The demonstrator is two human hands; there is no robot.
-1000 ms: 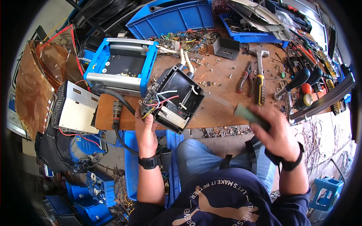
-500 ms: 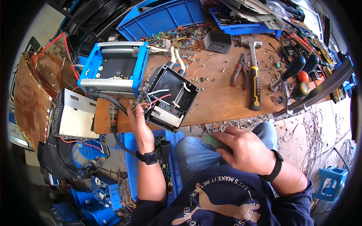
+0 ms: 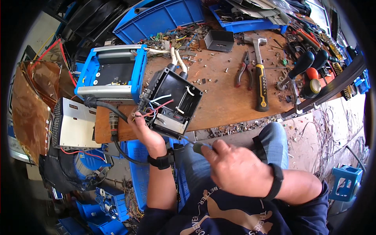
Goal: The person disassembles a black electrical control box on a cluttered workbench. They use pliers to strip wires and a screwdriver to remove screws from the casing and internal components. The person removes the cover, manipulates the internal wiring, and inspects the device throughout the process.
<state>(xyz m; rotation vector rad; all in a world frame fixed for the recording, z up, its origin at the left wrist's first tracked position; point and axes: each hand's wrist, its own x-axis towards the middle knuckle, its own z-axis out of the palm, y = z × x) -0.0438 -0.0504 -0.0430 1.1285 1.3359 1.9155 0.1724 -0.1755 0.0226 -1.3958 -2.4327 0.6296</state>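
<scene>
A black plastic enclosure [image 3: 178,92] lies tilted at the table's near edge, its inside showing. Red, white and blue wires [image 3: 162,102] stick up out of its left side. My left hand [image 3: 145,132] grips the enclosure's lower left edge, its fingers partly hidden beneath and behind the box and wires. In my right hand [image 3: 235,166] is a screwdriver with a green handle [image 3: 199,148]. Its thin shaft [image 3: 188,139] points up and left to the enclosure's near corner; whether the tip touches a screw there is too small to tell.
On the wooden table [image 3: 219,94] lie a hammer [image 3: 260,78], red-handled pliers [image 3: 245,70] and scattered screws. A blue-framed case [image 3: 111,72] stands left of the enclosure. More screwdrivers [image 3: 301,64] crowd the right side. A blue crate [image 3: 138,172] sits below the table edge.
My right hand has moved left and slightly down, its wrist turned, bringing the screwdriver closer to the enclosure's near corner. My left hand keeps its hold, and the whole view has shifted slightly.
</scene>
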